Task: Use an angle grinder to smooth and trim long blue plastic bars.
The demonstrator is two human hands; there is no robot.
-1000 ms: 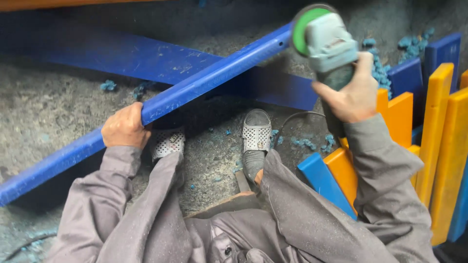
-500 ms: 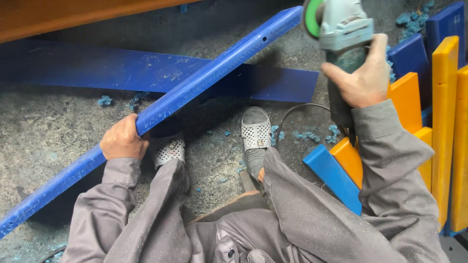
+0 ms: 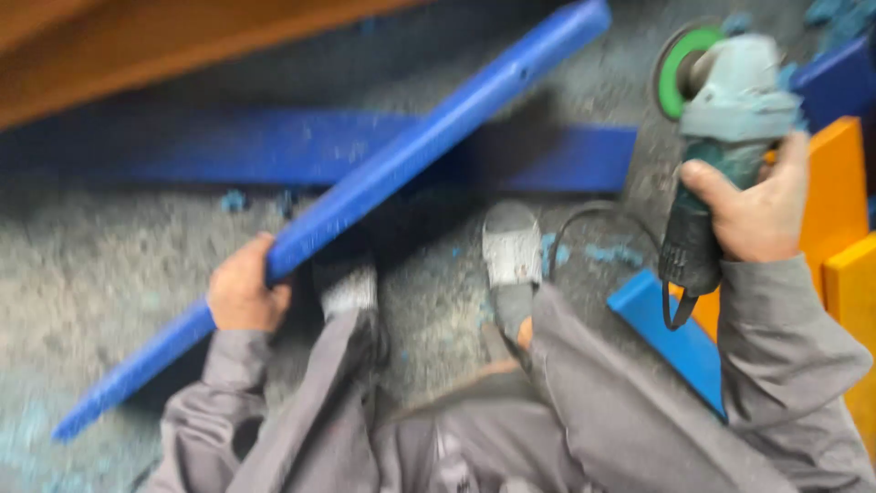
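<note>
My left hand point(image 3: 242, 294) grips a long blue plastic bar point(image 3: 401, 164) near its lower half; the bar slants from lower left up to the upper right, off the floor. My right hand point(image 3: 753, 210) holds an angle grinder point(image 3: 721, 110) by its dark body, its green disc turned toward the bar's upper end with a gap between them. My two feet in grey shoes point(image 3: 511, 246) rest on the floor between the hands. The picture is blurred by motion.
A second blue bar point(image 3: 274, 146) lies flat on the grey dusty floor behind. Orange point(image 3: 835, 201) and blue point(image 3: 675, 338) plastic pieces stand stacked at the right. A wooden board point(image 3: 137, 46) crosses the top left. Blue shavings litter the floor.
The grinder's disc, which was at the bar's upper end, has come away to the right. The bar now sits more to the left and the view has shifted.
</note>
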